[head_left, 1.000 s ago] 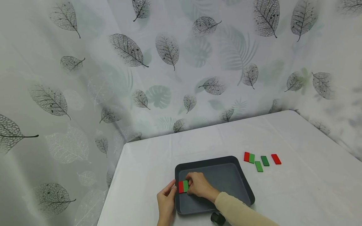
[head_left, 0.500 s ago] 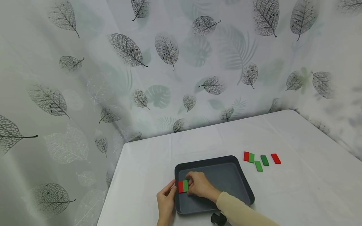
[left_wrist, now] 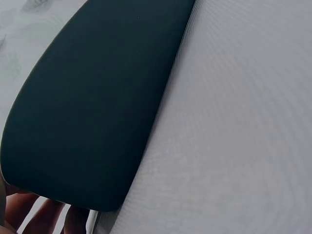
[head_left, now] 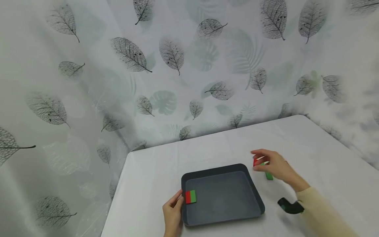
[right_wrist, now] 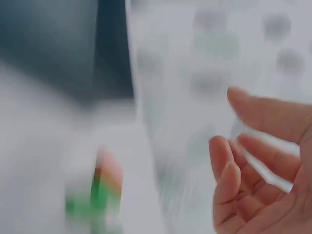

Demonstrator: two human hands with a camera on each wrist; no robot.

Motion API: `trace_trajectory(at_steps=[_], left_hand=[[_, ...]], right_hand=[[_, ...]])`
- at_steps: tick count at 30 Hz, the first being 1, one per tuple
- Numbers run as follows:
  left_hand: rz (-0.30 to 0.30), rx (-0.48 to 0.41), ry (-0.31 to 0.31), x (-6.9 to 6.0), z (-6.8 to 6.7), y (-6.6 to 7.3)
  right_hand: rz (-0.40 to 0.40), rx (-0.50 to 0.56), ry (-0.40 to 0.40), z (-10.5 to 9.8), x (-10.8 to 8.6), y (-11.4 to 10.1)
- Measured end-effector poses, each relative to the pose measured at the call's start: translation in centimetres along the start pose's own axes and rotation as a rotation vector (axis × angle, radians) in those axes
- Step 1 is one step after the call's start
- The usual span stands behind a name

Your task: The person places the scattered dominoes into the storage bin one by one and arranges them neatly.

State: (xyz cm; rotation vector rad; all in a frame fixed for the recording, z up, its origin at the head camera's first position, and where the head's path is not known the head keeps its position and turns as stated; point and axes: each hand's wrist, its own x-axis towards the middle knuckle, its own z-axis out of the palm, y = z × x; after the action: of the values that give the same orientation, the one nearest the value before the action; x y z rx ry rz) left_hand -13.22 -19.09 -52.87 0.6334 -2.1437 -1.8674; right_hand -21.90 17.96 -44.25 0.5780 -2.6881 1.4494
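A red tile (head_left: 188, 197) and a light green tile (head_left: 193, 196) lie side by side against the left wall inside the dark grey tray (head_left: 225, 197). The left hand (head_left: 172, 214) rests its thumb and forefinger against the outside of that wall; in the left wrist view, parts of its fingers (left_wrist: 44, 217) show beside a dark surface. At the right, the right hand (head_left: 276, 166) hovers over loose tiles, partly hiding a red one (head_left: 255, 162) and a green one (head_left: 269, 176). Its fingers are loosely bent and apart, holding nothing in the right wrist view (right_wrist: 234, 156).
The white table (head_left: 154, 171) stretches around the tray. A leaf-patterned curtain (head_left: 177, 82) hangs behind and at both sides. A dark band-like object (head_left: 291, 206) sits at the right wrist. Blurred red and green tiles (right_wrist: 100, 195) show in the right wrist view.
The right hand has left the green tile in the tray and moved right to the loose tiles outside. The left hand has stayed at the tray's left wall.
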Motion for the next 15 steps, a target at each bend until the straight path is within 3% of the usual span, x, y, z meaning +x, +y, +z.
trace_trajectory(at_steps=[3, 6, 10, 15], left_hand=[[-0.010, -0.007, -0.001, 0.1, -0.2, 0.0], [-0.027, -0.004, 0.005, 0.2, -0.2, 0.1], [-0.041, 0.006, 0.010, 0.2, -0.1, 0.2], [-0.045, -0.002, 0.010, 0.3, 0.0, 0.1]], right_hand=[[0.110, -0.064, 0.007, -3.6, -0.3, 4.2], [0.201, -0.071, -0.015, -5.7, -0.8, 7.8], [0.270, -0.049, -0.045, -7.1, -1.6, 11.0], [0.312, -0.084, -0.070, -7.5, -1.9, 12.9]])
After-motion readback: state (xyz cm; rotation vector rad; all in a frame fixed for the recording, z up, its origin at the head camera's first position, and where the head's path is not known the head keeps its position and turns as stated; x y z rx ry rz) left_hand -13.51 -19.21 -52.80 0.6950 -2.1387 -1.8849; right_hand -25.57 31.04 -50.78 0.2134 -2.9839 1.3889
